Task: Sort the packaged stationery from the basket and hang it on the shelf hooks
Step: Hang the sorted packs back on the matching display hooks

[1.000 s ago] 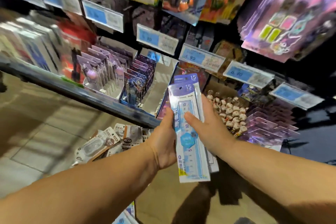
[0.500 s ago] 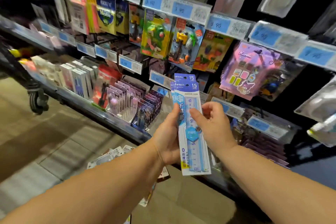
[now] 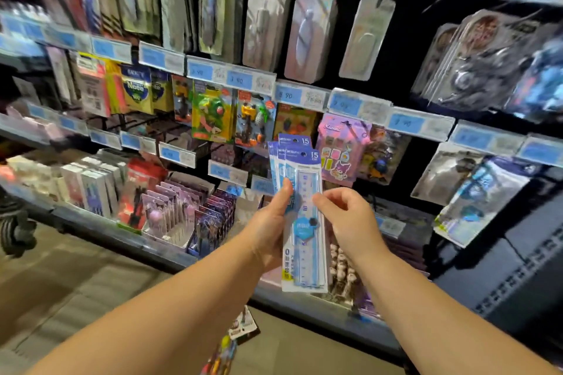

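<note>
Since 0.5 s ago, we are lifting the ruler packs (image 3: pixel 300 207) higher against the shelf. Our left hand (image 3: pixel 269 233) is clamping them; our right hand (image 3: pixel 344 222) is pinching the front pack's edge. We should be peeling 1 off, aiming its hole at a hook.

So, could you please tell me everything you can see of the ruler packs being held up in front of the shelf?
The ruler packs are a small fanned stack of long, narrow clear sleeves with blue-purple header cards marked 15, each header with a hang hole. The front pack shows a pale blue ruler and a blue hexagonal sticker. They stand nearly upright before the shelf, not yet on a hook. The left hand grips their left edge, thumb in front; the right hand touches the right edge.
</note>
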Available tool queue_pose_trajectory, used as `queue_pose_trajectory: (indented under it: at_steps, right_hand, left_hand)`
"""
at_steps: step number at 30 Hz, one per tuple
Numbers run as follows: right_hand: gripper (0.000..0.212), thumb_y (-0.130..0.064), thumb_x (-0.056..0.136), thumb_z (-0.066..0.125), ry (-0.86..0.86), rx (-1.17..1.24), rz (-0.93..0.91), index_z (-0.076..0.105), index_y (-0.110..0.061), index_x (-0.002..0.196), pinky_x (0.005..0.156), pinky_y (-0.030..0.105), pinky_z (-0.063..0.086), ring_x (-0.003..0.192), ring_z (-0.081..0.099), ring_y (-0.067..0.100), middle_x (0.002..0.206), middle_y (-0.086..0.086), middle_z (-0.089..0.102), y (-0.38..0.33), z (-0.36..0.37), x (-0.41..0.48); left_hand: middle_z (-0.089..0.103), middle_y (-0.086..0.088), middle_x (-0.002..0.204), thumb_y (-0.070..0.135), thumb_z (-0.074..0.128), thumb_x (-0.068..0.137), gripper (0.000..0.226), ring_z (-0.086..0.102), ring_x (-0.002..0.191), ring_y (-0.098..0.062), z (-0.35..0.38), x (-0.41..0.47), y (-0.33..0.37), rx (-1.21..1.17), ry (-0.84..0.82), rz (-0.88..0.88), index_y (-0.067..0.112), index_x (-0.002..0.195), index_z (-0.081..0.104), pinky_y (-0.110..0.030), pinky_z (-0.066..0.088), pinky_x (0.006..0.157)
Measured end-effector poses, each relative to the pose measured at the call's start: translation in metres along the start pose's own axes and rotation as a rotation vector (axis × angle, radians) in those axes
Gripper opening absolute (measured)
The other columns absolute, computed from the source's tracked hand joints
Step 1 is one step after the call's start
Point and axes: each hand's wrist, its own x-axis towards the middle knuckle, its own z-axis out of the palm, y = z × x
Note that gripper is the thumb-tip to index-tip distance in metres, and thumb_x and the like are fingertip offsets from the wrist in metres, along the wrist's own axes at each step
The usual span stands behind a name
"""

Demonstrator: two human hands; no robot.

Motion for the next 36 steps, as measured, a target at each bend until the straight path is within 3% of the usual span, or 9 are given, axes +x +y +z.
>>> queue_pose_trajectory:
  at_steps: [5, 10, 13, 18, 24, 27, 30, 34, 36]
  right_hand:
    - [0.014, -0.024, 0.086, 0.070, 0.070, -0.076, 0.002, 0.062, -0.015, 0.080, 0.066, 0.022, 0.045, 0.071, 0.055, 0.010, 0.079, -0.001, 0.062, 0.005, -0.019, -0.006]
    - [0.016, -0.023, 0.088, 0.068, 0.059, -0.069, 0.088, 0.067, -0.015, 0.075, 0.078, 0.045, 0.054, 0.075, 0.065, 0.020, 0.080, 0.008, 0.072, 0.009, -0.030, -0.006]
    - [0.018, -0.028, 0.086, 0.070, -0.018, -0.070, 0.117, 0.069, -0.011, 0.080, 0.079, 0.047, 0.055, 0.081, 0.069, 0.031, 0.083, 0.012, 0.073, 0.006, -0.031, -0.011]
    - [0.016, -0.029, 0.088, 0.069, -0.092, -0.007, 0.176, 0.070, -0.013, 0.091, 0.082, 0.049, 0.057, 0.085, 0.072, 0.027, 0.088, 0.007, 0.075, 0.007, -0.025, -0.009]
    - [0.060, -0.065, 0.076, 0.057, -0.021, 0.041, 0.175, 0.056, -0.010, 0.099, 0.089, 0.061, 0.049, 0.098, 0.063, 0.041, 0.107, 0.022, 0.065, 0.015, -0.027, 0.001]
    - [0.025, -0.039, 0.098, 0.049, 0.006, 0.066, 0.156, 0.056, -0.016, 0.104, 0.082, 0.046, 0.057, 0.093, 0.068, 0.025, 0.105, 0.009, 0.069, 0.012, -0.029, 0.002]
    - [0.004, -0.014, 0.097, 0.048, -0.029, 0.115, 0.179, 0.052, -0.013, 0.096, 0.063, 0.026, 0.053, 0.081, 0.065, 0.017, 0.094, 0.005, 0.064, 0.016, -0.033, 0.002]
    - [0.037, -0.013, 0.069, 0.053, -0.132, 0.159, 0.232, 0.057, -0.015, 0.106, 0.083, 0.054, 0.056, 0.095, 0.068, 0.034, 0.104, 0.016, 0.068, 0.018, -0.037, -0.003]
    - [0.033, -0.007, 0.076, 0.057, -0.143, 0.173, 0.248, 0.061, -0.010, 0.109, 0.082, 0.053, 0.056, 0.093, 0.070, 0.034, 0.103, 0.016, 0.071, 0.016, -0.044, -0.003]
  left_hand:
    - [0.075, -0.009, 0.101, 0.063, 0.029, 0.093, 0.059, 0.072, 0.085, -0.023, 0.012, 0.007, -0.016, 0.030, 0.043, -0.056, 0.023, 0.116, 0.065, -0.038, 0.057, 0.071]
    - [0.075, -0.011, 0.104, 0.061, 0.034, 0.095, 0.058, 0.073, 0.083, -0.025, 0.021, 0.010, -0.031, -0.083, 0.084, -0.082, 0.020, 0.122, 0.065, -0.039, 0.056, 0.070]
    - [0.075, -0.013, 0.098, 0.061, 0.035, 0.095, 0.057, 0.073, 0.078, -0.025, 0.024, 0.010, -0.033, -0.126, 0.060, -0.096, 0.018, 0.112, 0.069, -0.038, 0.054, 0.070]
    - [0.074, -0.015, 0.099, 0.053, 0.040, 0.096, 0.048, 0.072, 0.079, -0.027, 0.023, 0.011, -0.032, -0.175, 0.038, -0.084, 0.017, 0.109, 0.070, -0.040, 0.055, 0.073]
    - [0.073, -0.010, 0.109, 0.037, 0.047, 0.099, 0.036, 0.072, 0.082, -0.027, 0.021, 0.010, -0.028, -0.215, 0.020, -0.093, 0.015, 0.123, 0.063, -0.041, 0.056, 0.073]
    - [0.069, -0.012, 0.117, 0.031, 0.049, 0.099, 0.036, 0.072, 0.085, -0.030, 0.020, 0.009, -0.029, -0.193, 0.001, -0.116, 0.013, 0.127, 0.061, -0.041, 0.058, 0.070]
    - [0.069, -0.016, 0.116, 0.020, 0.051, 0.096, 0.037, 0.069, 0.090, -0.031, 0.018, 0.011, -0.034, -0.163, -0.025, -0.103, 0.010, 0.131, 0.057, -0.043, 0.059, 0.071]
    - [0.072, -0.017, 0.105, 0.014, 0.052, 0.093, 0.037, 0.071, 0.085, -0.030, 0.018, 0.015, -0.039, -0.161, -0.072, -0.098, 0.010, 0.129, 0.057, -0.042, 0.058, 0.069]
    - [0.071, -0.018, 0.111, 0.014, 0.055, 0.089, 0.043, 0.071, 0.087, -0.031, 0.020, 0.018, -0.038, -0.162, -0.090, -0.085, 0.010, 0.132, 0.056, -0.043, 0.060, 0.068]
